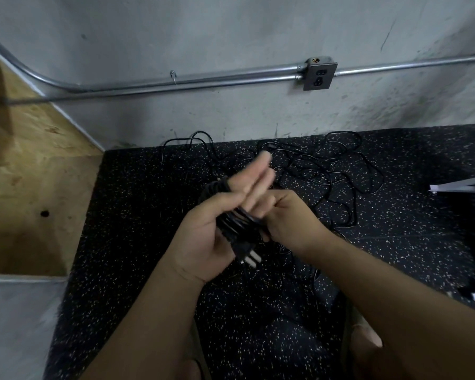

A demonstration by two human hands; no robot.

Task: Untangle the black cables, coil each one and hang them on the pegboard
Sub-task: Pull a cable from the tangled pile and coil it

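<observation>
A coil of black cable (235, 224) is wound around my left hand (220, 215), whose fingers point up and away, fairly straight. Its plug (246, 256) with metal prongs hangs below the palm. My right hand (288, 218) is curled and pinches the cable at the coil's right side. More black cables (327, 171) lie tangled on the speckled floor beyond my hands, by the wall. No pegboard is in view.
A grey concrete wall (231, 28) carries metal conduit (176, 83) with a small hook (173, 75) and an outlet box (318, 75). A plywood panel (30, 171) stands at left. A dark object with a pale edge (466, 187) sits at right.
</observation>
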